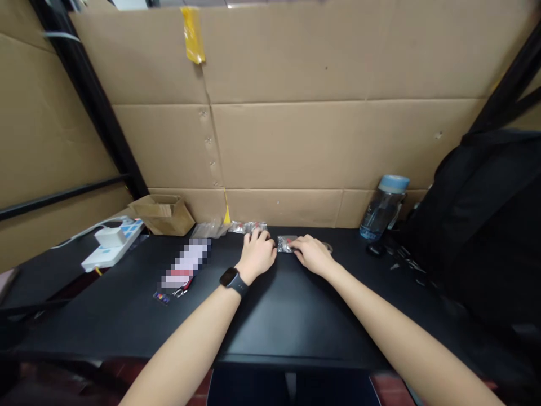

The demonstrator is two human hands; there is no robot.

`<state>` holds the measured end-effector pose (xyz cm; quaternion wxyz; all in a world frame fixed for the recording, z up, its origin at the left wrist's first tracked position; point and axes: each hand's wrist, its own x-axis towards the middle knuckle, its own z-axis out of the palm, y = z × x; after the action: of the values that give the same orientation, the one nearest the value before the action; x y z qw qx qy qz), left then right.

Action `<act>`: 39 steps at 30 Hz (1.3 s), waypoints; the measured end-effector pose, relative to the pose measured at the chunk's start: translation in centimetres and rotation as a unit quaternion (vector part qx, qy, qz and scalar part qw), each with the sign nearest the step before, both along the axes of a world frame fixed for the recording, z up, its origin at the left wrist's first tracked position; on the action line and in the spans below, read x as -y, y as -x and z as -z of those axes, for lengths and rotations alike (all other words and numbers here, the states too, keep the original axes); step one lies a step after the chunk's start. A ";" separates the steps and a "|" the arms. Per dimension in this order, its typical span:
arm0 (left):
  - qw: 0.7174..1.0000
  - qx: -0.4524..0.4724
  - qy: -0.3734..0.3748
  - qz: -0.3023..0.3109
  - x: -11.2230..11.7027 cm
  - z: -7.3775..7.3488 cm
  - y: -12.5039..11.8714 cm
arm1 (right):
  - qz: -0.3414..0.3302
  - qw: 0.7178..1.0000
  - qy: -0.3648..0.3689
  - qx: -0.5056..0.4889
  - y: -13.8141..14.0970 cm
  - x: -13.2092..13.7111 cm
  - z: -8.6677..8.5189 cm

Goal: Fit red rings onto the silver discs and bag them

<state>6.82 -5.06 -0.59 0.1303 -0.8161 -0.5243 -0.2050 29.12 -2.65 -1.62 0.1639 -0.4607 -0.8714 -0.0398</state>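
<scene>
On the black tabletop (pixel 291 327), a small clear plastic packet (pixel 284 244) with something red inside lies between my hands. My right hand (pixel 313 255) has its fingers closed on the packet's right end. My left hand (pixel 257 254), with a dark watch on the wrist, rests palm down just left of it, fingers apart and holding nothing I can see. Beyond its fingertips, more shiny clear packets (pixel 243 226) with red bits lie along the cardboard wall. A thin loop-like item (pixel 329 247) shows partly behind my right hand.
At the left stand a white power strip (pixel 107 256) with a plug and an open brown paper bag (pixel 164 216). A blurred-out card (pixel 186 265) with a clip lies nearby. To the right are a blue-lidded bottle (pixel 384 208), a small black object (pixel 375 250) and a black backpack (pixel 486 237).
</scene>
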 end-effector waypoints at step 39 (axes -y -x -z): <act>0.962 0.196 -0.135 -0.135 -0.4 -5.0 5.2 | 0.045 0.985 0.089 -0.142 -10.4 -2.1 0.2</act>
<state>1.60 -4.67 4.40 0.1608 -0.6566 -0.6122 -0.4102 39.53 -0.58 -1.86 0.2427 -0.5133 -0.8175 0.0966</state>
